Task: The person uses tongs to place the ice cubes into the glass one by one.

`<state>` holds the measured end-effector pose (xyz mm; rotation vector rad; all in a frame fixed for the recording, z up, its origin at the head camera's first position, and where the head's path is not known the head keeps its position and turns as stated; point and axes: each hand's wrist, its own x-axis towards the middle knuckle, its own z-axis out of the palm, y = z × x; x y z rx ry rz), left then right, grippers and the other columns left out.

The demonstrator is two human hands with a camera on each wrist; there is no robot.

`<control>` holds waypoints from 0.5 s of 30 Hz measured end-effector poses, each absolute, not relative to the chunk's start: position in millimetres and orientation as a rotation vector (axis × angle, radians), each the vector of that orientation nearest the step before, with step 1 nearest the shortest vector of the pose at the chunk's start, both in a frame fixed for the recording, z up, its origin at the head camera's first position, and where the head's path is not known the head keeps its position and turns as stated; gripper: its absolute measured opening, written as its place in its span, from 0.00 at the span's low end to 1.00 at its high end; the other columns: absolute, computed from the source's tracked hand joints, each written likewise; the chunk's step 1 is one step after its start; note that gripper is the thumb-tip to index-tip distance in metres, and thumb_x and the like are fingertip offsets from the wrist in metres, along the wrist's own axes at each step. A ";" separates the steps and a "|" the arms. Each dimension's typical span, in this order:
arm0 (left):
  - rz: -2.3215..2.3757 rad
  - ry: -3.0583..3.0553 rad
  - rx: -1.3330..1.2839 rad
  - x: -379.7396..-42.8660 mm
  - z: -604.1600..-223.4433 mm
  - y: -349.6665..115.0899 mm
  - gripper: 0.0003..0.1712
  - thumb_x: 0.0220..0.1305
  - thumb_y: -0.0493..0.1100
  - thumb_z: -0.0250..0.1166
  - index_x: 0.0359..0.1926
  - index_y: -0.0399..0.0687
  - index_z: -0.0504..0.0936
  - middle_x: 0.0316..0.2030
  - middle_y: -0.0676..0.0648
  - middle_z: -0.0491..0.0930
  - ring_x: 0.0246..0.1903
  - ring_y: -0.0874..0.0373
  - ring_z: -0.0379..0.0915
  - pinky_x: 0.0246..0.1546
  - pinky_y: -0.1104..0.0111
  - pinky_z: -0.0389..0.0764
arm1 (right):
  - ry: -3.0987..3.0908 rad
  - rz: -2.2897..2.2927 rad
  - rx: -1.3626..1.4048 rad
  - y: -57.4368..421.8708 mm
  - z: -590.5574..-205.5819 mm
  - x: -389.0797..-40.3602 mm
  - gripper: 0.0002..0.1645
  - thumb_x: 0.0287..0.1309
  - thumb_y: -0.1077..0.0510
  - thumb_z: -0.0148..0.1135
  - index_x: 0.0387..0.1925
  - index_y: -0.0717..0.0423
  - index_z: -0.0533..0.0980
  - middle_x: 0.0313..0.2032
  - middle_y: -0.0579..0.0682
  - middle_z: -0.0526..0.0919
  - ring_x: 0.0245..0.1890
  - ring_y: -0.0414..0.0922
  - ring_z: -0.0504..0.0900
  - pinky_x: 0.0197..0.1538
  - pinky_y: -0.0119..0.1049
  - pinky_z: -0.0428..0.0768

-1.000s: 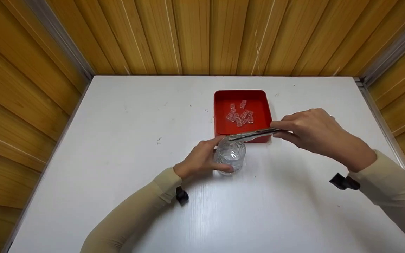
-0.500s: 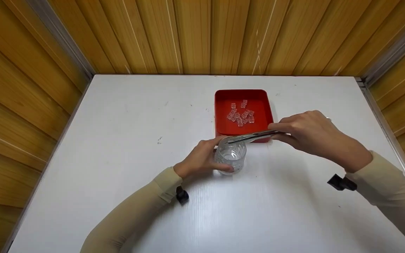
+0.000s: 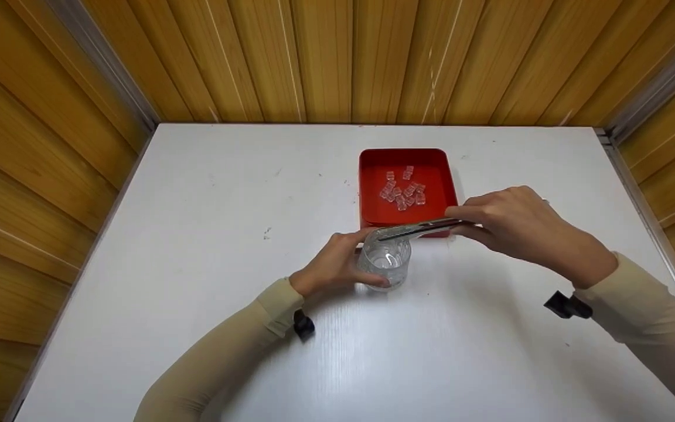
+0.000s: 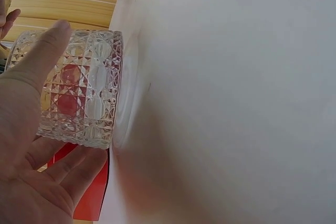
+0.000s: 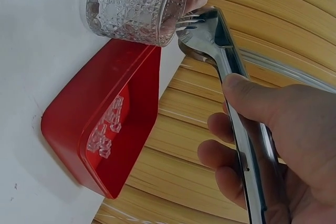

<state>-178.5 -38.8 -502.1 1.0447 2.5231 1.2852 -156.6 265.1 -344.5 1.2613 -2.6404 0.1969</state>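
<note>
My left hand (image 3: pixel 337 264) holds a clear cut-glass tumbler (image 3: pixel 387 271) standing upright on the table, thumb on the near side and fingers round the far side. In the left wrist view the thumb lies across the patterned wall of the tumbler (image 4: pixel 79 87). My right hand (image 3: pixel 516 228) grips metal serving tongs (image 3: pixel 425 227) by their handles, above the table. One tong end is a fork and the other a spoon, as the right wrist view shows of the tongs (image 5: pixel 231 61). Those ends reach over the tumbler's rim.
Just behind the tumbler stands a red square tray (image 3: pixel 372 167) with several small clear cubes (image 3: pixel 402 193) lying in it. The white table (image 3: pixel 226 234) is bordered by wood-patterned walls (image 3: pixel 314 64) at the back and both sides.
My right hand has shifted slightly left and down, bringing the tong ends a little further over the tumbler. The left hand keeps its hold on the tumbler in the same place.
</note>
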 end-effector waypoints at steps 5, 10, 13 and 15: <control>1.300 2.502 1.044 -178.8 -501.9 -38.3 0.51 0.46 0.60 0.84 0.70 0.52 0.73 0.53 0.54 0.85 0.51 0.66 0.80 0.57 0.72 0.78 | -2.643 0.197 1.259 266.0 -345.3 -157.4 0.19 0.50 0.58 0.81 0.46 0.49 0.88 0.28 0.45 0.88 0.16 0.35 0.68 0.18 0.28 0.64; 1.295 2.503 1.032 -178.9 -501.6 -37.8 0.52 0.46 0.59 0.84 0.70 0.51 0.73 0.54 0.52 0.85 0.51 0.62 0.81 0.56 0.70 0.78 | -2.653 0.205 1.253 267.5 -345.7 -159.0 0.19 0.50 0.58 0.81 0.46 0.51 0.88 0.29 0.46 0.89 0.16 0.35 0.70 0.18 0.29 0.66; 1.291 2.511 1.025 -178.3 -501.0 -37.4 0.52 0.45 0.58 0.84 0.70 0.51 0.72 0.54 0.52 0.85 0.51 0.62 0.81 0.57 0.70 0.78 | -2.656 0.218 1.246 268.5 -345.0 -160.2 0.19 0.51 0.58 0.81 0.47 0.52 0.88 0.30 0.47 0.89 0.16 0.35 0.70 0.18 0.29 0.66; 1.289 2.516 1.023 -177.8 -500.1 -37.1 0.52 0.45 0.58 0.85 0.69 0.49 0.73 0.54 0.52 0.84 0.52 0.63 0.80 0.57 0.70 0.78 | -2.658 0.226 1.240 269.3 -344.5 -161.6 0.20 0.51 0.58 0.81 0.48 0.52 0.88 0.30 0.47 0.89 0.16 0.35 0.69 0.18 0.29 0.66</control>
